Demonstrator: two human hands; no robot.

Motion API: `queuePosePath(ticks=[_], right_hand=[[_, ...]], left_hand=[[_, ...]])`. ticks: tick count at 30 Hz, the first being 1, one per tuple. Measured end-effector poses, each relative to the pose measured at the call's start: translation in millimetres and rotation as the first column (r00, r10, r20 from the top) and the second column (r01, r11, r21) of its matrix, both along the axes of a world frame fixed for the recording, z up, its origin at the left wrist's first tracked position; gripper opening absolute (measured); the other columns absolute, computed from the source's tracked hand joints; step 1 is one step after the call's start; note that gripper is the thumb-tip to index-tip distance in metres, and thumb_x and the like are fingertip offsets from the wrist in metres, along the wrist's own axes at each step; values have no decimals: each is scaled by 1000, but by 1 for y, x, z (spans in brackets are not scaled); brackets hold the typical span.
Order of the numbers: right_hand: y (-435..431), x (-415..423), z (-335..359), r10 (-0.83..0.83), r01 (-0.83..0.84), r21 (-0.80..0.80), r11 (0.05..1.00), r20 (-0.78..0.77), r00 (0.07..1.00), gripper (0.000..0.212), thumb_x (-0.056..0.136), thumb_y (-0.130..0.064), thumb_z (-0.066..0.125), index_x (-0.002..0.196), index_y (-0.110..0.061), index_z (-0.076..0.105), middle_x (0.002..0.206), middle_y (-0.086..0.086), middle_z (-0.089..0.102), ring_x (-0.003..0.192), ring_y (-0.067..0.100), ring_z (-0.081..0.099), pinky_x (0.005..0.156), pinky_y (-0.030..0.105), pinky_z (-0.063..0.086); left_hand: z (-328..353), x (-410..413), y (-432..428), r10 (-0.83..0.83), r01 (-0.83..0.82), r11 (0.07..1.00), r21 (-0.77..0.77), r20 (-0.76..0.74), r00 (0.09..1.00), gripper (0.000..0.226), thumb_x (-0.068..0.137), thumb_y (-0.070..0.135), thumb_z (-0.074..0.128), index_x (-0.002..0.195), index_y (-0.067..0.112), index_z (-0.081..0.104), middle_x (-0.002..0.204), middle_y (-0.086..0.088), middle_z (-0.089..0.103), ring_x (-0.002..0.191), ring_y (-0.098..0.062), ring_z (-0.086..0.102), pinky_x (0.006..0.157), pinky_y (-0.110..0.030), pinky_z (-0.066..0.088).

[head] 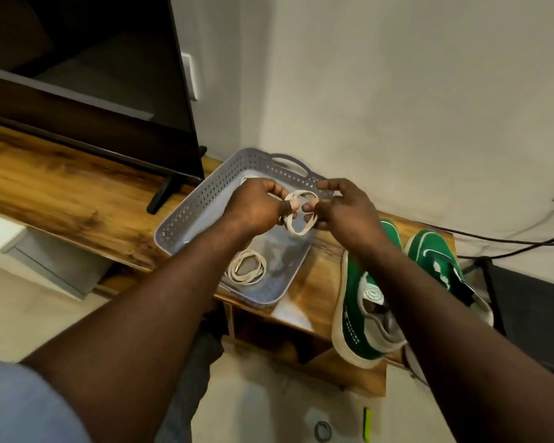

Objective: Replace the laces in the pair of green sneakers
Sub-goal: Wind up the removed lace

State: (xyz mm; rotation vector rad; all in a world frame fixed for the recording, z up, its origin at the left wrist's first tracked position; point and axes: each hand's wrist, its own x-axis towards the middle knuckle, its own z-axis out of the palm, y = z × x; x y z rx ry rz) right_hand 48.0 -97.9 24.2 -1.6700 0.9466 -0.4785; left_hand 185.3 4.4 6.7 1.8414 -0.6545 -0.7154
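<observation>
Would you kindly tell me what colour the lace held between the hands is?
The lace is cream, close to off-white; the head view shows it best.

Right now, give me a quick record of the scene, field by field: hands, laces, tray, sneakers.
Left hand: grips the coiled lace, held above the tray
Right hand: pinches the same coiled lace from the other side
Second lace: coiled, lying in the tray near its front end
Tray: grey, perforated walls, on the wooden bench
Sneakers: two, green, side by side on the bench, right of the tray
</observation>
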Motion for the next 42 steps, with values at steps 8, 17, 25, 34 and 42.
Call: queuePosePath(ticks=[8,17,25,34,42], right_hand=[[-55,70,-37,29,-398,-467,790,-619,785,46,85,-25,68,129,-19,59,114,13,68,100,31,65,78,34,54],[-66,95,-63,-97,-611,-567,552,-772,628,60,88,-56,71,130,-16,54,118,12,66,106,33,65,76,37,41],[-74,93,-66,-31,-539,-557,632,-713,700,60,84,-39,74,134,-15,52,115,13,67,102,34,65,72,35,43],[-92,87,-47,15,-455,-491,743,-667,745,58,81,-35,73,134,-21,56,116,13,66,103,34,62,94,43,51],[-83,91,-62,-124,-638,-536,554,-810,573,49,86,-45,67,124,-18,54,89,6,55,89,30,52,102,50,36]], left_hand=[[-47,54,-65,-69,-3,969,247,285,956,28,87,28,85,104,21,64,96,1,73,92,-21,72,86,-42,60],[-77,76,-108,-271,33,898,439,492,828,14,86,18,79,97,18,72,95,-4,72,90,-25,70,83,-44,62],[-75,83,-113,-216,168,955,246,185,959,6,91,7,74,93,12,75,92,-6,77,84,-21,73,76,-37,64],[-72,82,-117,-137,107,979,172,170,976,10,86,11,84,92,13,76,86,0,76,76,-15,70,67,-30,59],[-87,67,-124,-298,19,898,439,576,761,17,91,23,77,107,19,75,103,-7,71,89,-26,67,75,-35,54]])
